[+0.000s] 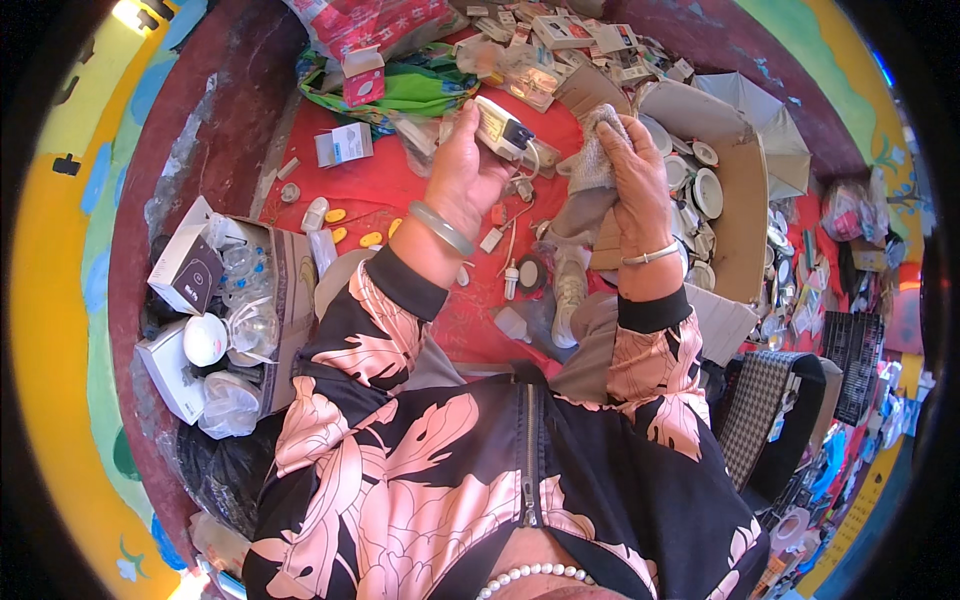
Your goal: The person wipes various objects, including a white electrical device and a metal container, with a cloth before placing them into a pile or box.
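Note:
My left hand (462, 172) is raised over the red sheet, its fingers closed around a small white box-shaped electrical device (497, 126). The device has a yellowish label, a dark end and a pale wire hanging near it. To the right, my right hand (638, 175) pinches a grey cloth (594, 152) that hangs down from its fingertips, apart from the device. Beneath both hands lie a white cord, a small white bulb-like piece (511, 280) and a round dark-centred fitting (532, 272). Several yellow oval pieces (371, 239) lie near my left wrist.
An open cardboard box (735, 185) of round white lamp fittings stands at the right. Another carton (288, 300) of clear plastic-wrapped parts stands at the left. Small boxes (562, 32) heap at the far side, beside a green patterned cloth (425, 90). A black crate (852, 365) stands far right.

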The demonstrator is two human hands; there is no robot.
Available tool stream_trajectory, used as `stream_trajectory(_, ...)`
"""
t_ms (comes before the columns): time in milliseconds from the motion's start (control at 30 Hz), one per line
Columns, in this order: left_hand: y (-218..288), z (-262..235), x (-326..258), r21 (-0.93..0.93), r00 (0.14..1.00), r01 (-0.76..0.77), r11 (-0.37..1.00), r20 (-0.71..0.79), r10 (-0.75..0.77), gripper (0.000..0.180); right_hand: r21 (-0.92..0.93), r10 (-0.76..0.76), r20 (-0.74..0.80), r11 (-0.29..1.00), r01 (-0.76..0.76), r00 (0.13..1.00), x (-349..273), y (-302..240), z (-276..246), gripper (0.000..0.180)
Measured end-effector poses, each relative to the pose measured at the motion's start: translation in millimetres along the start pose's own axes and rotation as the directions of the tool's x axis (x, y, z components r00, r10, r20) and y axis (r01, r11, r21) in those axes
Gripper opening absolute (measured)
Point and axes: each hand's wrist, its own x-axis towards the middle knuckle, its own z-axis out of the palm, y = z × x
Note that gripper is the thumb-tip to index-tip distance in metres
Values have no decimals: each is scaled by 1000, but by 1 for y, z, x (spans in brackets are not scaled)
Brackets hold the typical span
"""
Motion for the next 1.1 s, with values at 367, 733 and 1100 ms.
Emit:
stream_trajectory(367,-6,9,-5,-27,996,-39,999,79,41,24,-77,-119,138,988,131,983,-20,-1,29,15)
stream_trajectory(733,-8,8,-10,69,970,-84,994,235,66,28,-677,-457,274,532,508,846,-23,1,30,14)
stream_trajectory(1100,-4,7,-6,209,950,-154,966,301,86,33,265,-12,164,964,-32,986,2,-24,-16,36)
